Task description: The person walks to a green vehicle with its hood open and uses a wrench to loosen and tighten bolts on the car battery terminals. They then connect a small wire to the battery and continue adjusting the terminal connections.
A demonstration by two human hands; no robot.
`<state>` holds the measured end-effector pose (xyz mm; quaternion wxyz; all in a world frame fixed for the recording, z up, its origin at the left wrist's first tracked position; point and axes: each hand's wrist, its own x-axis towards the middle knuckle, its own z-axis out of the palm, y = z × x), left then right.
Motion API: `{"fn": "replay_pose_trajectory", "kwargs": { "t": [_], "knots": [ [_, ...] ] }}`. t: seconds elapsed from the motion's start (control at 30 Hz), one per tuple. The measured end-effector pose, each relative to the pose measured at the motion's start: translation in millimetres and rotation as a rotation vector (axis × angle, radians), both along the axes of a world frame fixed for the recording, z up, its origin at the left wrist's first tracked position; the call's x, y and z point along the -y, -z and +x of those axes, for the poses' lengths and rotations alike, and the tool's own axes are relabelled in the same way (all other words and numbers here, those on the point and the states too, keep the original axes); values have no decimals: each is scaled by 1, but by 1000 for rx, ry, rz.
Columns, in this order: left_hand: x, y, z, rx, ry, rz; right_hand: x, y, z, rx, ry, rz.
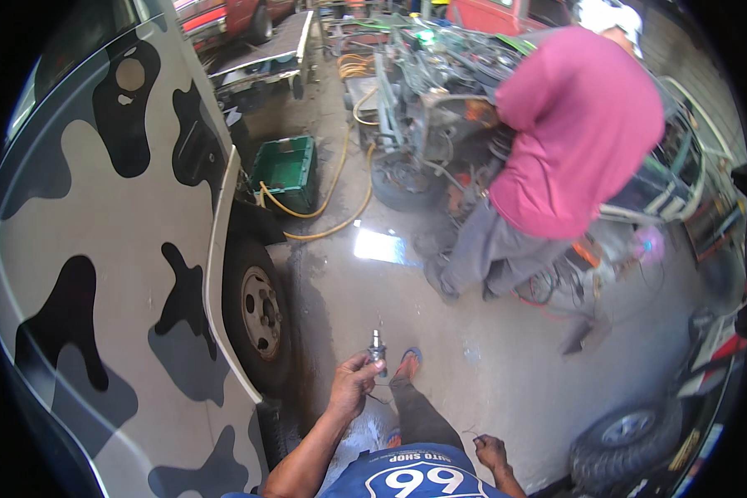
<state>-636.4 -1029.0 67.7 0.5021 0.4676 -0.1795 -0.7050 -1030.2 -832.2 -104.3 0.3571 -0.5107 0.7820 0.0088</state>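
My left hand (353,387) is closed around a small stepped metal fitting (377,349), shiny at its narrow upper end and darker below. It is held upright between thumb and fingers, in front of me. A thin dark wire (379,399) hangs close beneath that hand; whether it joins the fitting I cannot make out. My right hand (491,452) is low, beside my leg, with its fingers closed on a thin wire end (471,432).
A camouflage-painted vehicle (124,274) with its wheel (261,311) stands at left. Ahead are a green crate (284,170) and a yellow hose (340,170) on the floor. A person in a pink shirt (577,133) bends over a stripped vehicle. A loose tire (622,436) lies lower right.
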Motion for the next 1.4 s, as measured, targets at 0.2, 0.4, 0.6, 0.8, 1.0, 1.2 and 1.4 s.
{"fn": "replay_pose_trajectory", "kwargs": {
  "t": [0.2,0.4,0.6,0.8,1.0,1.2,1.4],
  "knots": [
    [114,-25,27,85,-26,77,217,-19,35,144,90,-124],
    [208,-37,89,172,-215,58,491,-96,139,610,-14,14],
    [336,-29,163,96,-241,-18,674,-138,301,1074,-208,162],
    [522,-66,215,-38,-124,-211,763,-178,407,1190,-263,240],
    [677,-88,230,-233,-20,-254,859,-203,435,1117,-310,56],
    [818,-71,248,-205,15,-260,985,-191,434,989,-368,-53],
    [924,-81,271,-133,-61,-215,1103,-206,447,795,-587,27]
  ]
}}
